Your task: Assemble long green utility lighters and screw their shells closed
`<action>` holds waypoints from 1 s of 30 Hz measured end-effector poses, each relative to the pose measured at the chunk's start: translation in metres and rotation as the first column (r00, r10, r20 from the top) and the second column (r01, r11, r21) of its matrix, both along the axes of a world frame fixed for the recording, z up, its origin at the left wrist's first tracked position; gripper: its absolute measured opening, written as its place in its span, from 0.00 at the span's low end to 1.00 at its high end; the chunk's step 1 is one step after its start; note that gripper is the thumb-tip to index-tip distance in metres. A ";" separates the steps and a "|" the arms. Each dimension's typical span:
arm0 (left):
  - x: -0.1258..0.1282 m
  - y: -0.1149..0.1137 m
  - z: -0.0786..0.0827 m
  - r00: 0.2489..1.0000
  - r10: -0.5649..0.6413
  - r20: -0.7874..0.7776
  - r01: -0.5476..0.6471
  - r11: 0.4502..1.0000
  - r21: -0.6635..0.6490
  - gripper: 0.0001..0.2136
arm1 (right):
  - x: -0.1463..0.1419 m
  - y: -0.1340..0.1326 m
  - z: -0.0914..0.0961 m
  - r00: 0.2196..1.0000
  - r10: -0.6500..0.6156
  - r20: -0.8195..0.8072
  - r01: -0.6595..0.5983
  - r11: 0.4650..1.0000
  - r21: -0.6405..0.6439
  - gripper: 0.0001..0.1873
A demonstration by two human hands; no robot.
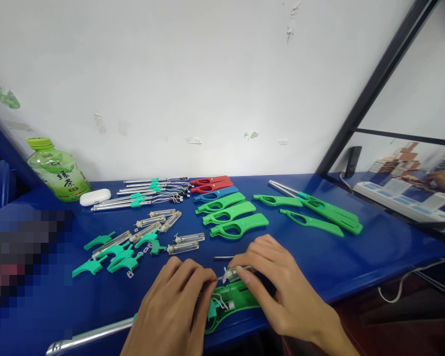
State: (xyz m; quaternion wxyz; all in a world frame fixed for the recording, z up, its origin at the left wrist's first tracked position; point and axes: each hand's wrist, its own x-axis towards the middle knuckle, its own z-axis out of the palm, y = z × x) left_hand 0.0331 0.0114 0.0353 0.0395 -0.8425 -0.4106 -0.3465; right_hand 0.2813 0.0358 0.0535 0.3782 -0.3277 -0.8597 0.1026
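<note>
Both my hands work at the near edge of a blue table (356,247). My left hand (174,306) rests curled on an open green lighter shell (233,301) with a long metal nozzle (89,336) running off to the left. My right hand (278,282) pinches a small clear fuel-tank part (234,273) and holds it over the shell, where thin white wires show. My left fingertips touch the same part. A thin metal pin (222,257) lies just beyond my fingers.
Green handle shells (237,225), red (211,184) and blue ones, metal nozzle tubes (133,198), clear tanks (181,244) and green triggers (107,259) lie spread across the table. A green tea bottle (57,170) and a white earbud case (95,197) sit at the back left. Finished green lighters (326,212) lie at the right.
</note>
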 end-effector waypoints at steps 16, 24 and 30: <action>0.002 -0.001 0.002 0.998 0.007 0.059 -0.005 0.999 -0.033 0.07 | 0.000 0.000 0.001 0.999 0.047 0.009 -0.048 0.996 0.070 0.05; 0.000 -0.001 0.001 0.997 -0.031 0.064 0.032 0.999 -0.017 0.08 | 0.001 0.000 0.000 0.998 0.059 0.014 -0.060 0.995 0.079 0.06; -0.001 -0.002 0.000 0.999 -0.033 0.040 0.033 0.999 -0.005 0.09 | 0.002 0.001 -0.001 0.996 0.088 0.007 -0.089 0.993 0.083 0.07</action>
